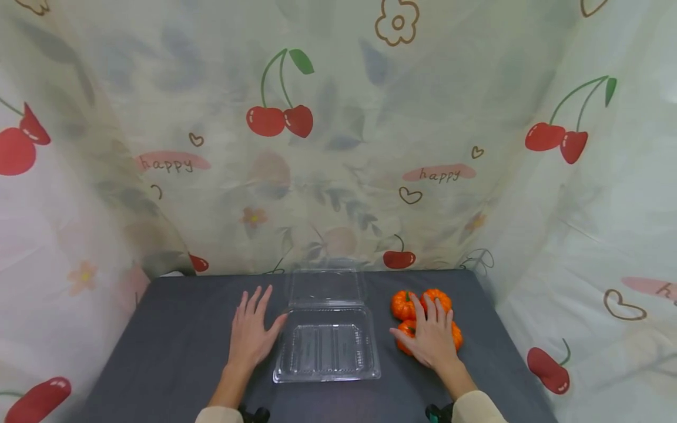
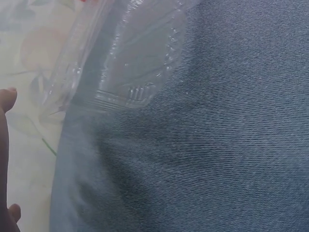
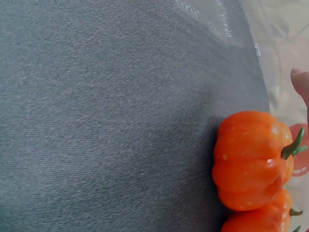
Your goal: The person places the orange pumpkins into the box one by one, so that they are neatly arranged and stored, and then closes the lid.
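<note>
A clear plastic clamshell container (image 1: 326,378) lies opened on the dark cloth, its lid (image 1: 326,288) folded back toward the far edge. Left of it, my left hand (image 1: 250,338) is spread with straight fingers, thumb near the container's upper left corner. Over on the right, my right hand (image 1: 436,341) hovers with fingers spread above several small orange pumpkins (image 1: 402,305), partly covering them. The right wrist view shows a glossy ribbed pumpkin (image 3: 248,162) with a green stem. In the left wrist view the container (image 2: 140,53) is at the top. Neither hand grips anything.
A dark grey cloth (image 1: 180,341) covers the table. Pale curtains (image 1: 338,194) printed with cherries, hearts and the word happy stand behind it and along both sides. A small white thing (image 1: 171,274) shows at the far left corner.
</note>
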Motion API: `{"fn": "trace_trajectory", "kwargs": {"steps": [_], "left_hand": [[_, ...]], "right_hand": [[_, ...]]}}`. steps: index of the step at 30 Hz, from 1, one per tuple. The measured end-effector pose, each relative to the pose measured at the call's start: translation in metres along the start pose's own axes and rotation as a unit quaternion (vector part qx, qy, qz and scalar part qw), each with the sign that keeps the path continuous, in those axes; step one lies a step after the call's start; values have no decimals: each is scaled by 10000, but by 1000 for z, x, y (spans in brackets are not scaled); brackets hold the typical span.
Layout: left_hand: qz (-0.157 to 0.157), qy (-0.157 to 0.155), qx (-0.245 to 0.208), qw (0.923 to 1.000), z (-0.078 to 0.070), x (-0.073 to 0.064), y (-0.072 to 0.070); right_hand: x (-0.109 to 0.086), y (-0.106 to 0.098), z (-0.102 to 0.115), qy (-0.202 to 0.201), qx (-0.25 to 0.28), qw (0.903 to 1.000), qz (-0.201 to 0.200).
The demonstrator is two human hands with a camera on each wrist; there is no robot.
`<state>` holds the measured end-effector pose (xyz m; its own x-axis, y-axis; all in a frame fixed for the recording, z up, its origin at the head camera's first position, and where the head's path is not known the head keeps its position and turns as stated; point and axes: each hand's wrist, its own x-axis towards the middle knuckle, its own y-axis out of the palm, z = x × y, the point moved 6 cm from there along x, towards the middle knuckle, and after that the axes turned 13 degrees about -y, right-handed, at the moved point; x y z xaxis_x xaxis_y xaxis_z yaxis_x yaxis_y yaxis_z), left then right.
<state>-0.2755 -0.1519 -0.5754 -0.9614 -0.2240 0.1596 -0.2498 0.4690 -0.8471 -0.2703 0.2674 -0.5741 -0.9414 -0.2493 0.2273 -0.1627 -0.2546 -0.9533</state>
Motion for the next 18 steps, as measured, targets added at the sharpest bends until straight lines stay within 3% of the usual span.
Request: {"fn": "trace_trajectory", "kwargs": {"steps": [10, 18], "left_hand": [[174, -110, -712, 9972, 8, -7, 6], [710, -630, -1340, 9864, 17, -14, 18]], "right_hand": [[-11, 4, -4, 25, -104, 9998, -152], [-18, 9, -7, 76, -189, 9997, -99]]}}
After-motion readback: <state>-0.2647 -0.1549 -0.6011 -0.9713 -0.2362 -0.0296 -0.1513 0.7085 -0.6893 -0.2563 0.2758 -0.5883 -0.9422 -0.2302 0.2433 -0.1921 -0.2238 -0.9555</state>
